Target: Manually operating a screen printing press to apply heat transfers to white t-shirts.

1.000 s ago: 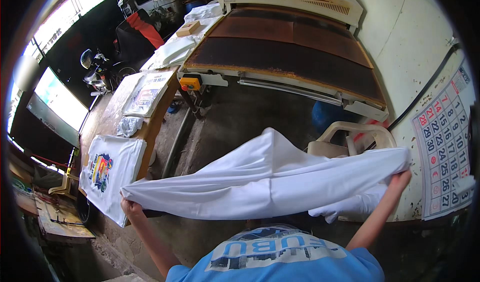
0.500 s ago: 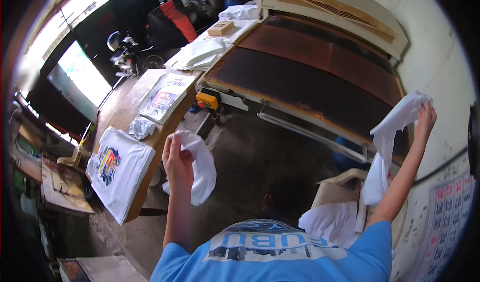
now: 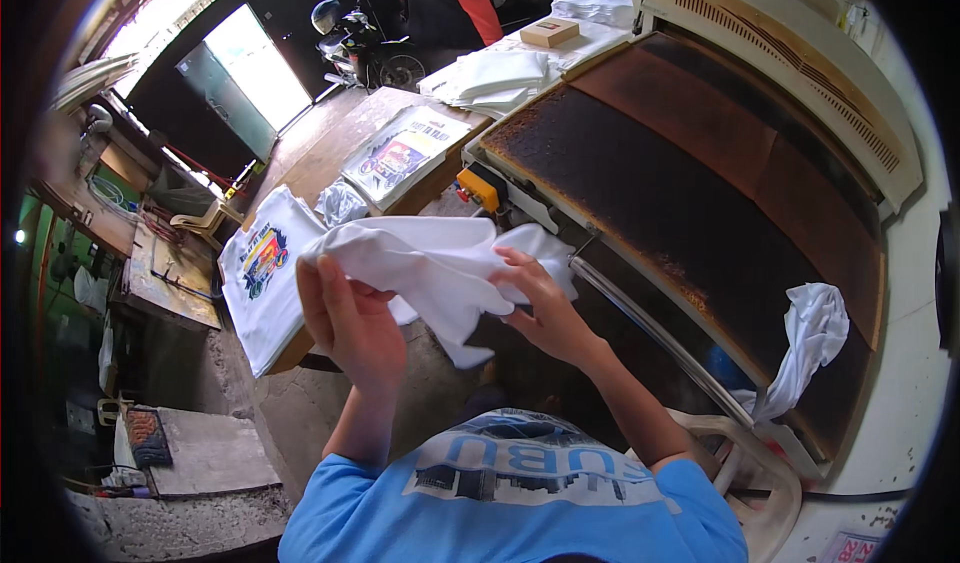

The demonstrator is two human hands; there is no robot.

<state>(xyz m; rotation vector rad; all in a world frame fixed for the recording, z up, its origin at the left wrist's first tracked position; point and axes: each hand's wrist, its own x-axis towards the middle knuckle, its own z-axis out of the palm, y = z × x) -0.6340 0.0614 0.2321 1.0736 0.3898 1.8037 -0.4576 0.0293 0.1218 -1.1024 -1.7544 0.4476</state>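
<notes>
My left hand point(image 3: 350, 318) pinches a white fabric piece point(image 3: 410, 258), held up in front of me. My right hand point(image 3: 545, 313), fingers spread and curved, touches the right part of that fabric. Another crumpled white cloth point(image 3: 808, 333) lies draped over the dark conveyor belt point(image 3: 700, 173) at the right. Left of my hands, a white printed shirt point(image 3: 250, 298) hangs over the wooden table's point(image 3: 310, 173) near end, beside a crumpled white wad point(image 3: 340, 203) and printed sheets point(image 3: 405, 153).
Stacked white cloths point(image 3: 495, 78) and a small cardboard box point(image 3: 548, 31) sit along the back. An orange switch box point(image 3: 480, 188) is on the machine's corner. A plastic chair point(image 3: 770, 478) is at lower right. A motorbike point(image 3: 355, 48) stands by the bright doorway point(image 3: 260, 53).
My right hand has let go of one cloth, left draped on the belt, and moved left to the fabric in my left hand. My view has turned.
</notes>
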